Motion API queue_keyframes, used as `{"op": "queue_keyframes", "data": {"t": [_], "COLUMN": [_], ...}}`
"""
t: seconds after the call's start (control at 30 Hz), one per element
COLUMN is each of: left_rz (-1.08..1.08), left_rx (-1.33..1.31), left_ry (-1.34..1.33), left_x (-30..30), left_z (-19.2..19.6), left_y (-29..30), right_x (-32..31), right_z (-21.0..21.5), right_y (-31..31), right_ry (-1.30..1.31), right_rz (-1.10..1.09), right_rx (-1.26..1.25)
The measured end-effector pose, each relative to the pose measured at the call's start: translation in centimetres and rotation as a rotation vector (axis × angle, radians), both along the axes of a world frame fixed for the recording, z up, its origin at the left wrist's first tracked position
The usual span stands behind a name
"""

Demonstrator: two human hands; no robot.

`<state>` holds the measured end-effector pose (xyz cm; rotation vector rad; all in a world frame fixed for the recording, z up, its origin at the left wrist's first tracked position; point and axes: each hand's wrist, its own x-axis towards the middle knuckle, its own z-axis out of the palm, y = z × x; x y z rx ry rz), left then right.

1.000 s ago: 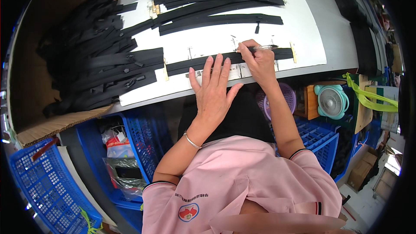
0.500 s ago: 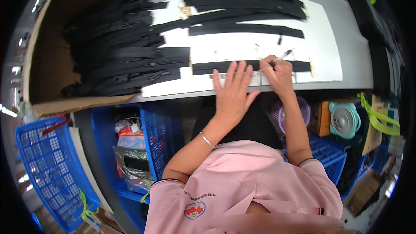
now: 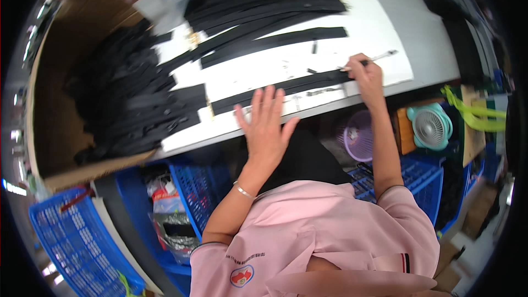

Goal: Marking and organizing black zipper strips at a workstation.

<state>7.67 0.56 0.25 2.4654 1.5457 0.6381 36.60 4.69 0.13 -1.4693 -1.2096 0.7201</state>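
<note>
1 black strip (image 3: pixel 313 83), long axis left-right: left hand (image 3: pixel 266 126) spread flat over left half; right hand (image 3: pixel 367 80), pinching 1 pen (image 3: pixel 383 56), at right end.

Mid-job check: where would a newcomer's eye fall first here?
Likely on the black heap of strips in the open cardboard box at left. On the white board, the left hand spreads its fingers over a long strip while the right hand holds a pen. At the picture's right, a turquoise fan stands out.
</note>
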Motion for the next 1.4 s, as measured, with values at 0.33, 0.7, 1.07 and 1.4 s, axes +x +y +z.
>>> {"op": "queue_keyframes", "data": {"t": [0.33,0.7,1.07,1.4], "left_rz": [-0.201,-0.179,-0.16,-0.156], "left_rx": [0.075,0.085,0.1,0.054], "left_ry": [-0.377,-0.412,-0.407,-0.328], "left_x": [8.4,12.0,12.0,10.5], "left_z": [1.6,0.7,0.3,0.4], "left_y": [3.4,5.3,5.4,5.1], "right_x": [-0.2,-0.3,0.0,-0.2], "right_z": [0.2,-0.6,-0.4,0.2], "right_y": [-0.2,0.1,-0.4,-0.3], "right_ry": [0.014,-0.183,-0.131,-0.257], "right_rz": [0.004,0.02,0.065,0.149], "right_rx": [0.034,0.122,0.117,0.147]}}
